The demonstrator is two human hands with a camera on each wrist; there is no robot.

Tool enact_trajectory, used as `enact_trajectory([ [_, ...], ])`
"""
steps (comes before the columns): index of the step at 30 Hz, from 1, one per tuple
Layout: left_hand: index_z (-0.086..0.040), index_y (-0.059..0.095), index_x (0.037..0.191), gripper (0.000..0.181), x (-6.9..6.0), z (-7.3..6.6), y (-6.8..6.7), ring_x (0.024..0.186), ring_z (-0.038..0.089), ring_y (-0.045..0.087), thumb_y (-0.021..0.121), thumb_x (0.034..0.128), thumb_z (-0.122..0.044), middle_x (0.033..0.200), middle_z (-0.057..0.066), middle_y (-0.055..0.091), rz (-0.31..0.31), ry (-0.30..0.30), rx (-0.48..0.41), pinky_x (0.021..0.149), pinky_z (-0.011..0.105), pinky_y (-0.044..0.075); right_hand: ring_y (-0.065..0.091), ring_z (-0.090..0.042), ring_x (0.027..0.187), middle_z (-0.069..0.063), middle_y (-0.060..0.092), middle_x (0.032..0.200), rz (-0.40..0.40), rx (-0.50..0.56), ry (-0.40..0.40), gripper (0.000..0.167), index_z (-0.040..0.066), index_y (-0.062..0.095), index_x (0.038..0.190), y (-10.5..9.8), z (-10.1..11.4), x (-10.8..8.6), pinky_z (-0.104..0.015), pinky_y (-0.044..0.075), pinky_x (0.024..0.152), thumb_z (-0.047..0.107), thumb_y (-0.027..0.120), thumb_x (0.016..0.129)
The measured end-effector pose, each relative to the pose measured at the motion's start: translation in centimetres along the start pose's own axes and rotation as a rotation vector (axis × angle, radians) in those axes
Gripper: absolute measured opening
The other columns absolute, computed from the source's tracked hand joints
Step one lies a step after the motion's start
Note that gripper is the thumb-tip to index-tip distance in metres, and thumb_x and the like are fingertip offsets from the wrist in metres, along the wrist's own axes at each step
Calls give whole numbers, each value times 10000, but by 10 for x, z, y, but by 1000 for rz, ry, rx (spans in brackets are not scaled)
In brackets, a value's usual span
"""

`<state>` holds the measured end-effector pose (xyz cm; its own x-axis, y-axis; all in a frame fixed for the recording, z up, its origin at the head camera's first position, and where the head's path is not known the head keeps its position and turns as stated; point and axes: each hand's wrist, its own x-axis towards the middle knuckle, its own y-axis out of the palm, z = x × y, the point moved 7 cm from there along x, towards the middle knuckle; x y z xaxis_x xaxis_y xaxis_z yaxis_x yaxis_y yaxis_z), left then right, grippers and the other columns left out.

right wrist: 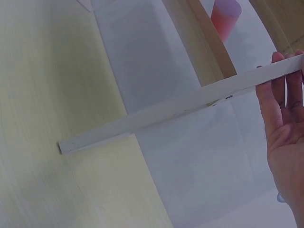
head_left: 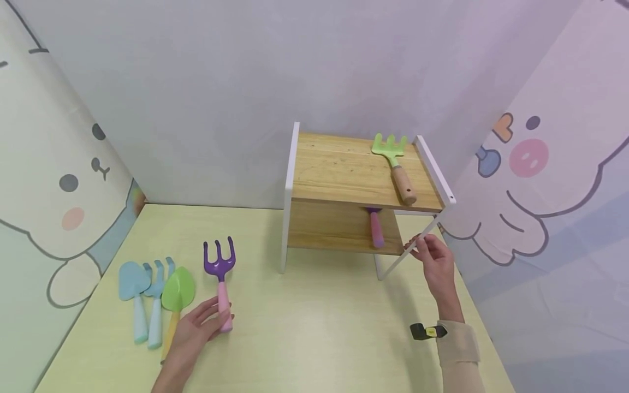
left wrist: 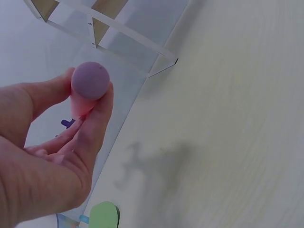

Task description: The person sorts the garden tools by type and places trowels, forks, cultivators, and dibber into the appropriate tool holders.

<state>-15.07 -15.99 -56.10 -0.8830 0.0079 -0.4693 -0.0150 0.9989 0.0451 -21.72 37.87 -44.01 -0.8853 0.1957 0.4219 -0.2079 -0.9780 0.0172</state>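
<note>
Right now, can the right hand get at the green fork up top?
Probably yes: the green fork lies uncovered, though the right hand would first have to release the white frame.

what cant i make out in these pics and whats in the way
Pink-handled tool on lower shelf, head view: upper board hides its head.
Purple fork, left wrist view: handle and left hand hide most of its head.
Green trowel, left wrist view: bottom edge cuts it off.
Right hand, right wrist view: right edge crops it.
Yellow label on the black clip, head view: too small to read.
</note>
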Motion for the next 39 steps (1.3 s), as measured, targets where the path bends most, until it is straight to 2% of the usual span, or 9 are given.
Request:
enact_trajectory([
  [4,-64,411,1538,710,-5,-3,4,1078,154,719,766,948,-237,1461,175,567,3,1,38,904,249,576,738,-135,900,-41,700,949,-13,-21,16,181,-181,581,1063,-1,-1,0,-285,600,842,-9,523,1057],
  [7,-75,412,1538,724,-7,-6,7,1080,144,716,777,938,-252,1461,169,566,15,18,34,915,254,571,733,-130,904,-39,701,950,-18,-35,26,185,-173,587,1070,-1,-1,0,-284,597,847,3,529,1058],
  [12,-63,399,1538,729,-11,-13,10,1064,136,720,781,934,-202,1441,165,574,23,45,9,919,272,575,730,-132,907,-39,705,947,-15,-29,29,186,-168,589,1063,-1,-1,-1,-291,595,855,8,531,1058],
  [16,-65,438,1511,700,-15,-19,13,1046,133,724,793,922,-191,1379,130,626,16,78,13,910,274,580,734,-127,903,-32,705,945,-17,-42,27,179,-162,595,1066,-2,-1,-1,-280,598,845,4,528,1058],
  [21,-38,486,1473,643,-22,-28,17,1019,154,735,792,918,-146,1320,144,669,7,128,14,891,277,587,736,-131,903,-38,707,942,-16,-35,22,174,-168,592,1064,-2,-1,-1,-283,597,846,-8,525,1056],
  [26,-85,511,1463,657,-27,-32,23,1032,134,723,822,897,-206,1339,133,663,2,114,53,890,253,579,731,-129,901,-36,709,942,-17,-34,22,178,-169,593,1061,-2,-1,-1,-288,595,848,-2,531,1055],
  [30,-114,524,1458,648,-32,-37,28,1056,126,705,826,895,-226,1359,125,648,8,127,88,895,246,573,731,-127,900,-30,710,944,-15,-34,30,177,-166,594,1063,-1,-1,-1,-287,596,847,0,533,1055],
  [39,-125,550,1426,579,-44,-50,39,1062,167,690,808,912,-195,1348,126,645,40,213,102,885,265,585,730,-123,899,-26,710,928,-21,-26,42,181,-144,602,1048,-1,-2,-1,-288,593,859,21,529,1062],
])
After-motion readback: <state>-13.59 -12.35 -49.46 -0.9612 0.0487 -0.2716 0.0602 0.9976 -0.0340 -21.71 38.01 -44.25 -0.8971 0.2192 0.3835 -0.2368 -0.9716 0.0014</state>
